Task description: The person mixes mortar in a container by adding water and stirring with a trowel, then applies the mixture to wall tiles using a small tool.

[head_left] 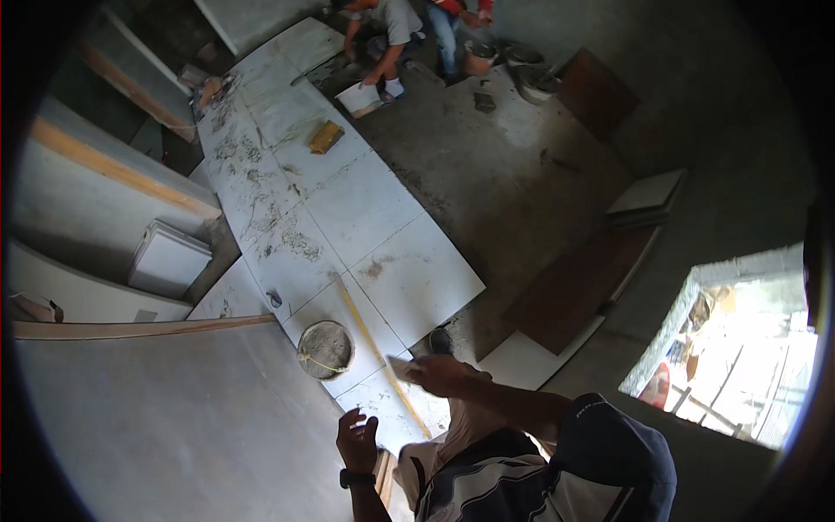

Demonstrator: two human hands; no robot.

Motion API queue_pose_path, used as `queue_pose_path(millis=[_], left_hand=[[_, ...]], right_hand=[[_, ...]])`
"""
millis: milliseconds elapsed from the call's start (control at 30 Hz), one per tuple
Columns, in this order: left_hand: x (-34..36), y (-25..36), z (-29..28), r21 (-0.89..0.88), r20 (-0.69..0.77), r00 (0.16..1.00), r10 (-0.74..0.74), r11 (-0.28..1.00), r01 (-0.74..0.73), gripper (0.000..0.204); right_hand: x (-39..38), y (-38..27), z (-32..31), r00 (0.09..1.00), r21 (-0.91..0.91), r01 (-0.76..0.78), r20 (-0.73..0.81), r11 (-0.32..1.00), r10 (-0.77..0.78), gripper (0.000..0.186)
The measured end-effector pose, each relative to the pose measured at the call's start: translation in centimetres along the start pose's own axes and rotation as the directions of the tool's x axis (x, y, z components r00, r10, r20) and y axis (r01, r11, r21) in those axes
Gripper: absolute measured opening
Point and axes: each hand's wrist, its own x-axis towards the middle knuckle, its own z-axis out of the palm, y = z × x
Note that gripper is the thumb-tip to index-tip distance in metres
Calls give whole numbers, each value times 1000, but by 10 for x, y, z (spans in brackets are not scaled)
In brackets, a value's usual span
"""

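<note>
My right hand (437,376) is closed on a flat, pale rectangular piece (402,369), held over the tiles near my foot. I cannot make out whether it is a tile offcut or a tool blade. My left hand (357,441), with a dark watch at the wrist, is raised near the floor's left edge. Its fingers are bent and apart from the thumb, and nothing shows in them. Ahead of it stands a bucket (325,346) of grey mortar with a cord handle. Between bucket and right hand, a long yellow bar (364,324) lies across the white floor tiles (402,283).
Grey mortar crumbs and a yellow block (326,137) lie on the far tiles. Two people work at the back by a white container (359,99) and buckets (537,84). Stacked tiles (170,258) lean at the left; brown boards (565,287) lie right, near a bright window opening.
</note>
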Motion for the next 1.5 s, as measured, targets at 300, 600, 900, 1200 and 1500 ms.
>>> queue_pose_path(millis=[300,600,900,1200,1500], left_hand=[[72,23,12,100,199,969,-148,986,130,50],[150,44,-11,76,144,989,19,997,-30,45],[397,13,-79,-2,156,988,0,1000,1,48],[770,92,-296,-87,-88,988,127,987,-135,42],[945,197,-462,47,-33,997,-67,997,68,46]], right_hand=[[3,72,-76,967,-42,-227,-130,973,220,43],[49,76,-111,874,56,-447,-183,893,450,44],[267,18,-149,815,231,-218,-490,948,307,25],[607,-209,-187,958,-99,-285,16,953,288,36],[802,-352,-293,914,136,-297,-246,945,322,37]])
